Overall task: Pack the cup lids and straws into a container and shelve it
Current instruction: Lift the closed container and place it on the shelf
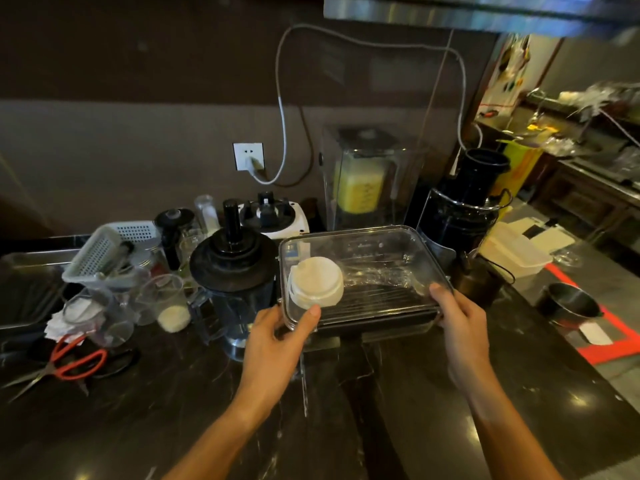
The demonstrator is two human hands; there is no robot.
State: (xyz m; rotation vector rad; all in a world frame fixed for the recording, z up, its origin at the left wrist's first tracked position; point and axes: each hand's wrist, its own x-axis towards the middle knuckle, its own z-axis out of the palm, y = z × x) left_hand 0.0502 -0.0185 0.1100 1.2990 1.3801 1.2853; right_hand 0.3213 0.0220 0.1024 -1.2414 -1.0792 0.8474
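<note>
We grip clear container [363, 244] off dark counter [346, 410]: left hand [277, 336] at near-left corner, right hand [457, 317] at near-right corner, thumbs on top. White lids [315, 282] inside left end. Straws indistinct.

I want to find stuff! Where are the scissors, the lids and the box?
scissors [78, 362], head view, red handle.
lids [316, 283], head view, top lid.
box [363, 233], head view, far rim.

I count one clear container [374, 251], one stack of white lids [316, 284] inside it, one pair of red scissors [74, 363], one steel bowl [568, 303] — and my two hands — left hand [277, 336], right hand [459, 323].
</note>
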